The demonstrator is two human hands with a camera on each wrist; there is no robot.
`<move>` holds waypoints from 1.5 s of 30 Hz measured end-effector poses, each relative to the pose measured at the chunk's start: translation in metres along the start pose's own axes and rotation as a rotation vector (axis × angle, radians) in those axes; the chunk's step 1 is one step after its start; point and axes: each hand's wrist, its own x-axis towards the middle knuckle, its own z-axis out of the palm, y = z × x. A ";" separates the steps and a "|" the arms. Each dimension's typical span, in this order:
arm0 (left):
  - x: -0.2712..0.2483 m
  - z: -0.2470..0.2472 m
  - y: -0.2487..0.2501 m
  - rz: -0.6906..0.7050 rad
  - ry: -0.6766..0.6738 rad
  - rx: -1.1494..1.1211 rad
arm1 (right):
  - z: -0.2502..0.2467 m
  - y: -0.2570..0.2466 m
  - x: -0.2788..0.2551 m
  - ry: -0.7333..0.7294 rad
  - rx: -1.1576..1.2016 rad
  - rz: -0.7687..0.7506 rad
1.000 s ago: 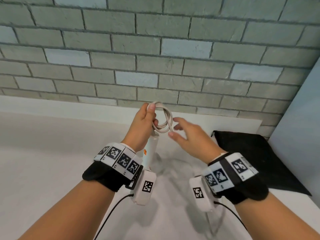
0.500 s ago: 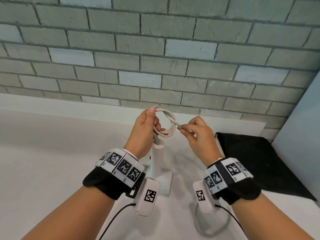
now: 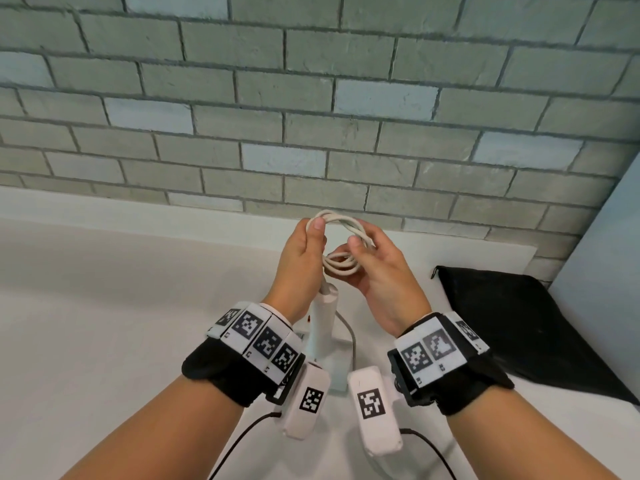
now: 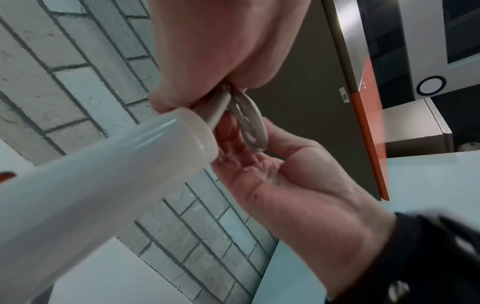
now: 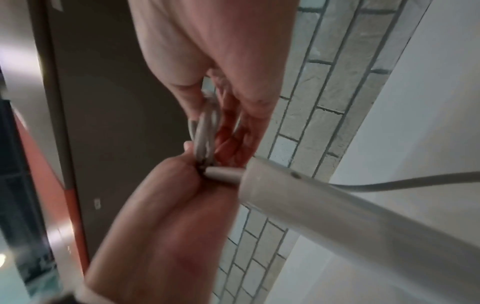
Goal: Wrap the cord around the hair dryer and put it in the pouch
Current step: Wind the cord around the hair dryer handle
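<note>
At 3 o'clock on the white counter [image 3: 104, 323], the black pouch [image 3: 512, 317] lies flat against the brick wall [image 3: 311, 98], well apart from your hands. At centre, the hair dryer [image 3: 323, 327] hangs handle-up below your left hand, its head hidden behind your wrist cameras. Above it, at 12 o'clock, you hold the cord [image 3: 341, 244] gathered into several small loops.

Hand state:
- Left hand [image 3: 301, 261]: thumb and fingers pinch the coil at its 10 o'clock side, next to the cord's exit from the handle.
- Right hand [image 3: 381, 271]: palm up, fingers curled under the coil, thumb pressing on it at 3 o'clock.

Faults to guard against:
1. If either pinch slackens, the springy loops are likely to fan open and undo the coil.
2. The dryer's weight appears to hang from the cord root; a jerk could strain that joint or swing the body against the counter.
3. One loose run of cord [image 5: 405, 181] trails off beside the handle; it may snag at the pouch mouth.

Not visible: the plug, the remaining slack and the pouch opening. The left wrist view is blurred, so the loop count cannot be read.
</note>
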 end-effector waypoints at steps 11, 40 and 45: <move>-0.003 0.001 0.001 0.121 -0.025 0.117 | 0.005 -0.021 0.000 -0.132 0.395 0.182; 0.010 0.014 0.001 -0.053 -0.066 0.041 | -0.023 -0.021 -0.015 0.093 0.174 0.168; 0.015 0.012 -0.003 -0.118 -0.032 -0.066 | -0.041 -0.008 -0.016 0.273 -0.664 -0.038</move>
